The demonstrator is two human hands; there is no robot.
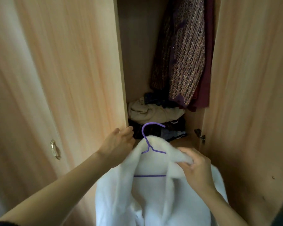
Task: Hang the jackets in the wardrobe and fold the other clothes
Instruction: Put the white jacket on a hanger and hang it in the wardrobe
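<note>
Your right hand [196, 168] pinches the white fleece jacket [153, 193] collar (purple hanger [151, 144] inside). Your left hand [119, 141], fingers curled, grips the wardrobe door [72, 79] edge.

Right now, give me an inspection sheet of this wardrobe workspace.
Surface: wardrobe floor, mostly covered.
Job's things: white fleece jacket on purple hanger, not yet hung.
Clutter: crumpled clothes pile on the floor.
Grippers: left hand grips the left door's edge; right hand pinches the jacket's collar.
Cables: nothing seen.
Surroundings: tweed coat hanging inside; door handle; hinge.
</note>
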